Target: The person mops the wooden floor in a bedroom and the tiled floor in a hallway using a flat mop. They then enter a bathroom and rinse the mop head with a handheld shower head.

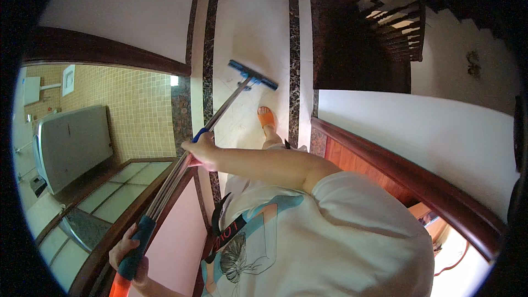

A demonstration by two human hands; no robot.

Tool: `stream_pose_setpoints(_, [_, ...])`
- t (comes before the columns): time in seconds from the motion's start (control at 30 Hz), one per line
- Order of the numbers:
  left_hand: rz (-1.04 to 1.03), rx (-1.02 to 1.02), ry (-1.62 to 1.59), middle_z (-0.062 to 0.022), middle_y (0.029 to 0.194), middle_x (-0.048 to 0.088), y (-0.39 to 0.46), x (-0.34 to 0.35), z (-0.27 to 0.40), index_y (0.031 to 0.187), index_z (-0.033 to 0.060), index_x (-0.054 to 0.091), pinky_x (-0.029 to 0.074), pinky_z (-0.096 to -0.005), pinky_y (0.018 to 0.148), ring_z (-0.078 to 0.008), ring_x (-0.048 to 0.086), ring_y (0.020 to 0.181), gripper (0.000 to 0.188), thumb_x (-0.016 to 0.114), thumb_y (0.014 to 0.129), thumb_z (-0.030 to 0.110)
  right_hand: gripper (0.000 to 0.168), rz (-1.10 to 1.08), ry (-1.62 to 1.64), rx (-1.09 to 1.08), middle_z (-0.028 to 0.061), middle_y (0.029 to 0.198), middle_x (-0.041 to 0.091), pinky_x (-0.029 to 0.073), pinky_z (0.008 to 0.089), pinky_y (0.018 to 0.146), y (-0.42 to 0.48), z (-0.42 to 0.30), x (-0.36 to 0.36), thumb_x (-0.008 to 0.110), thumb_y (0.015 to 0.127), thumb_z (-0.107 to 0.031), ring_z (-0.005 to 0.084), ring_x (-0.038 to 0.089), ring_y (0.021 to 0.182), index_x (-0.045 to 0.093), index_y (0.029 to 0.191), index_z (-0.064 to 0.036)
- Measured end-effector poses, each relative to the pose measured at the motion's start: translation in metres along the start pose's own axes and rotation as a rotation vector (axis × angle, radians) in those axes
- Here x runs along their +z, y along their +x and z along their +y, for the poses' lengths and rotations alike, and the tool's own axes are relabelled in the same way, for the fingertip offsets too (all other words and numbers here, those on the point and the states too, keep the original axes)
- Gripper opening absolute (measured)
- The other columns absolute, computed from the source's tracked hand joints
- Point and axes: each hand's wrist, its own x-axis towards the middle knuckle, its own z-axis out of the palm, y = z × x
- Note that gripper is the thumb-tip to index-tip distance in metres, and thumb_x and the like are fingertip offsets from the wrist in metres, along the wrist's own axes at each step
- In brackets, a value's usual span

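Note:
I hold a long floor mop slantwise, with its metal pole [225, 106] running from lower left up to the middle of the view. My right hand [203, 150] grips the pole near a blue collar [199, 134]. Lower down, my left hand [130, 251] is wrapped around the dark foam grip [142, 231], just above the orange handle end [120, 284]. The wide blue mop head [253, 75] rests on the pale floor [251, 20], ahead of my foot in an orange slipper [266, 117].
Dark marble strips [293, 28] border the walkway. At left, a doorway opens on a tiled bathroom with a grey bathtub-like fixture [78, 144] and a paned door [119, 189]. At right stand a wooden door frame [396, 177], a white wall [392, 111] and a dark stair railing [416, 32].

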Motion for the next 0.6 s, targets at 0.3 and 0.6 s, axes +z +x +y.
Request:
stream_pose_setpoints(0.3, [-0.104, -0.124, -0.255, -0.0237, 0.101, 0.053, 0.08, 0.178, -0.065, 0.088, -0.0001, 0.055, 0.042, -0.0327, 0.079, -0.0282, 0.054, 0.094, 0.026, 0.063, 0.065, 0.009, 0.039, 0.493, -0.256, -0.359, 0.0089, 0.074, 0.041, 0.052, 0.0347, 0.044, 0.095, -0.138, -0.156, 0.057, 0.07, -0.009, 0.0196, 0.051, 0.055, 0.025, 0.094, -0.004])
stream_pose_setpoints(0.6, [-0.257, -0.039, -0.491, -0.0179, 0.114, 0.046, 0.22, 0.378, -0.121, 0.103, 0.0049, 0.051, 0.037, -0.0273, 0.086, -0.0227, 0.045, 0.107, 0.037, 0.061, 0.068, 0.0, 0.027, 0.511, 0.162, -0.626, 0.0118, 0.069, 0.047, 0.049, 0.035, 0.045, 0.196, -0.297, -0.299, 0.056, 0.073, -0.007, 0.0217, 0.049, 0.05, 0.036, 0.092, -0.004])
